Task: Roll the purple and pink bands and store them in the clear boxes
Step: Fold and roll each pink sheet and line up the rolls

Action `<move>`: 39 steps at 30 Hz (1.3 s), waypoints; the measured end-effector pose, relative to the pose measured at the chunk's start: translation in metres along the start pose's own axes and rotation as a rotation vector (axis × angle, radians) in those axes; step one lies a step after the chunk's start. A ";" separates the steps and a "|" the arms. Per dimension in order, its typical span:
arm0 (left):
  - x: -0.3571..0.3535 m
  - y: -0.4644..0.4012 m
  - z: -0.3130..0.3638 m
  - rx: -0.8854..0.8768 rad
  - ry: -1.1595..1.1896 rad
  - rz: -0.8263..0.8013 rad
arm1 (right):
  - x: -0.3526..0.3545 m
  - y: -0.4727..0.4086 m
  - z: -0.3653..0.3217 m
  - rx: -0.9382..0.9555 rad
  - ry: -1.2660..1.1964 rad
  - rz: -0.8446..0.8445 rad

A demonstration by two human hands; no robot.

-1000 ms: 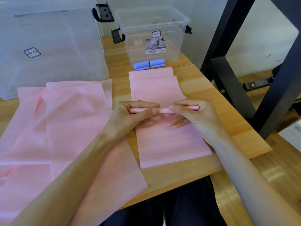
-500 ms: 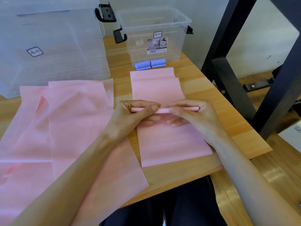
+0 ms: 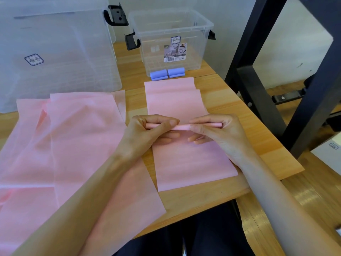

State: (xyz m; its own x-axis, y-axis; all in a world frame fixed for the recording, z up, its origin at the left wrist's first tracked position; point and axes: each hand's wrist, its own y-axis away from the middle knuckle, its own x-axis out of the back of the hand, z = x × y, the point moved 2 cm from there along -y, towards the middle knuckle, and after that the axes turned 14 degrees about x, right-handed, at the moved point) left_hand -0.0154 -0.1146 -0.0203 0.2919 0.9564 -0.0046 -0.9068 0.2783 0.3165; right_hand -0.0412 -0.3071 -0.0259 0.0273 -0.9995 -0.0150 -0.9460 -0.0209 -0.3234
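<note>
A pink band (image 3: 193, 163) lies flat on the wooden table (image 3: 217, 193), folded over itself at the far end. Across its middle runs a thin rolled part (image 3: 181, 127). My left hand (image 3: 147, 133) pinches the roll's left half and my right hand (image 3: 217, 133) pinches its right half, thumbs on the near side. Two rolled purple bands (image 3: 167, 73) sit on the table in front of the small clear box (image 3: 171, 41). A large clear box (image 3: 55, 52) stands at the far left. More pink bands (image 3: 64, 145) are spread out to the left.
A black metal frame (image 3: 258, 80) rises just past the table's right edge. Black latches (image 3: 118, 15) stick out from the boxes. The table's near edge runs diagonally above my lap. A white box corner (image 3: 330, 150) shows at the right on the floor.
Both hands stay on the roll and have barely shifted. The camera view has drifted slightly; the near end of the band lies about where it was.
</note>
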 end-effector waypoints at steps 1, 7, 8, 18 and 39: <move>0.000 0.000 0.000 -0.003 0.002 -0.012 | 0.000 0.000 0.001 -0.004 0.010 0.002; 0.000 0.000 0.000 0.002 0.003 0.003 | -0.001 0.000 0.000 -0.014 -0.003 0.003; 0.000 0.000 0.000 0.005 0.003 0.005 | -0.001 0.000 0.000 -0.014 -0.007 -0.005; 0.001 0.000 0.000 -0.002 0.006 -0.008 | -0.001 0.000 0.000 -0.018 -0.014 -0.014; 0.000 0.000 0.001 -0.024 0.066 0.000 | -0.003 0.001 0.001 0.047 0.049 -0.065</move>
State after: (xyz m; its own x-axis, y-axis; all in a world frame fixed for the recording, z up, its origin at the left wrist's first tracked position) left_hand -0.0153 -0.1151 -0.0198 0.2720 0.9599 -0.0673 -0.9140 0.2796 0.2941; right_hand -0.0420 -0.3045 -0.0268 0.0715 -0.9960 0.0536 -0.9266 -0.0862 -0.3661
